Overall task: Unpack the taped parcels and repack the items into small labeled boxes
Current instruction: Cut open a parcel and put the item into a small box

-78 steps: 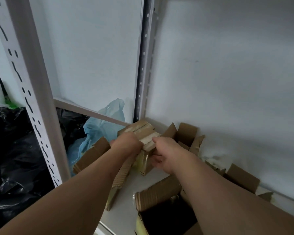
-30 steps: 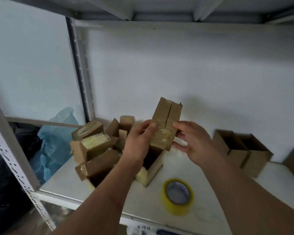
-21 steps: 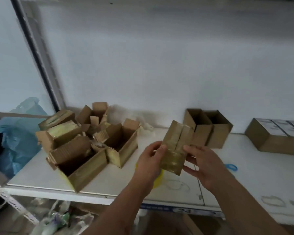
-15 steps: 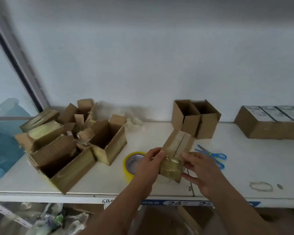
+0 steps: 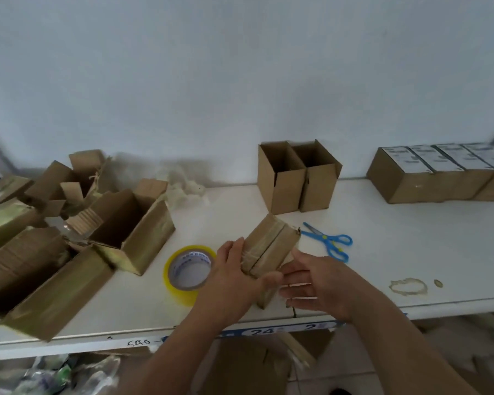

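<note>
A small taped cardboard parcel (image 5: 271, 246) lies tilted near the front of the white shelf (image 5: 382, 252), its flaps sealed with clear tape. My left hand (image 5: 234, 277) grips its left side, thumb across the near end. My right hand (image 5: 317, 283) touches its right side with fingers stretched out towards the parcel. Two small open cardboard boxes (image 5: 297, 178) stand upright side by side behind the parcel. A row of closed boxes with white labels (image 5: 437, 172) sits at the far right.
A yellow roll of tape (image 5: 188, 272) lies left of my hands. Blue scissors (image 5: 330, 242) lie to the right of the parcel. Opened, torn cartons (image 5: 69, 238) crowd the shelf's left end, with crumpled paper filling (image 5: 183, 186) behind them. More cardboard and bags lie below the shelf.
I lifted the parcel from the pile at the left and carried it right and down to the shelf's front. The view swung right with it.
</note>
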